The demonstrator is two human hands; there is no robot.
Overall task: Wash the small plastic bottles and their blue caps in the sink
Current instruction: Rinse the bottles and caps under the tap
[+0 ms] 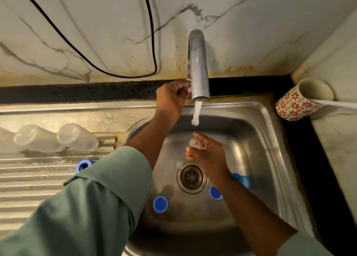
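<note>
My right hand (209,153) holds a small clear plastic bottle (196,143) over the drain, just below a short stream of water (196,112) falling from the steel tap (198,66). My left hand (172,99) grips the tap handle behind the spout. In the sink (257,139) lie blue caps: one (160,204) at the lower left, one (215,193) beside my right forearm, and another blue piece (242,180) partly hidden behind that forearm. A further blue cap (83,165) peeks out beside my left sleeve on the drainboard. Clear bottles (77,136) (36,138) lie on their sides there.
The ribbed steel drainboard (38,178) stretches left of the basin. A patterned mug (301,101) with a white handle-like object in it lies tipped at the right counter corner. A black cable (119,75) hangs across the marble backsplash. The drain (191,177) sits mid-basin.
</note>
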